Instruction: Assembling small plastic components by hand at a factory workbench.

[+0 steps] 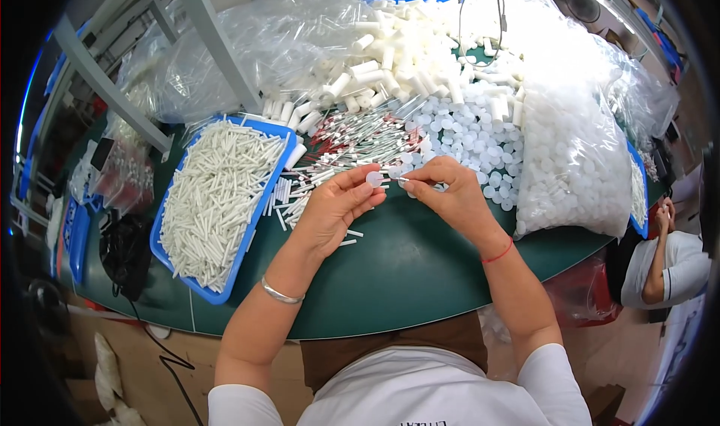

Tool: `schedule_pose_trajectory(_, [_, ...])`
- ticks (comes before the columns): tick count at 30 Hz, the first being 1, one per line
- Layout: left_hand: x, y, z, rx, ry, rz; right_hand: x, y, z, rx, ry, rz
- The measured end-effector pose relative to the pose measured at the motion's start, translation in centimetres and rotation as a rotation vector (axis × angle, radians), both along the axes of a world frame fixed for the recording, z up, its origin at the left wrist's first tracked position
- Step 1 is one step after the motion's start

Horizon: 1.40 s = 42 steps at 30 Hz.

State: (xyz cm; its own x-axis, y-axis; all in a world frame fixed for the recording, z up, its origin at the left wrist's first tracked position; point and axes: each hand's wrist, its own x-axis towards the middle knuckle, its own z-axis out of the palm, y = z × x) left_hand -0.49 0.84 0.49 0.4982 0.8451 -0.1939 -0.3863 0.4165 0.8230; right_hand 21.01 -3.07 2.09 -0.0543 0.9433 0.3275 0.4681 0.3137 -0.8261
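Green table (405, 276) lies bare (near edge) below left hand (334, 208).

The left hand (337, 205) pinches a small white cap (374, 178), the right hand (442, 190) holds a thin stick (396, 177) above the green bench (405, 268).

view: head, single fisheye | position: above the seated person, worn on the head | facing: steeply down and forward over the green tabletop (405, 268) | range: close, hands near picture centre, forearms entering from lower edge | edges: bent, dark rim
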Motion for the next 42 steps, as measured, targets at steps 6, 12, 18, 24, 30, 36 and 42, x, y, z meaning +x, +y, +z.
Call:
schedule_pose_trajectory(6, [0.2, -0.3, 0.0, 0.099, 0.110, 0.014, 0.1, 0.0, -0.1, 0.076, -0.085, -0.005])
schedule_pose_trajectory(12, [0.3, -0.5, 0.0, 0.168, 0.223, 0.029, 0.2, 0.0, -0.1, 0.221, -0.204, 0.000])
schedule_pose_trajectory(18, [0.2, -0.4, 0.1, 0.147, 0.295, -0.002, 0.1, 0.0, -0.2, 0.282, -0.237, 0.002])
schedule_pose_trajectory(24, [0.4, -0.5, -0.3, 0.032, 0.276, -0.092, -0.6, 0.0, -0.7, 0.320, -0.241, 0.108])
schedule_pose_trajectory(30, [0.6, -1.1, -0.3, 0.328, 0.414, 0.002, -0.9, -0.1, -0.7, 0.291, -0.208, 0.143])
schedule_pose_trajectory(36, [0.9, -1.6, -0.3, 0.922, 0.557, 0.080, -0.5, -0.4, 0.0, -0.220, 0.019, 0.167])
schedule_pose_trajectory(42, [1.4, -0.7, 1.2, 0.821, 0.485, 0.158, -0.8, 0.5, -0.9, -0.384, 0.421, 0.126])
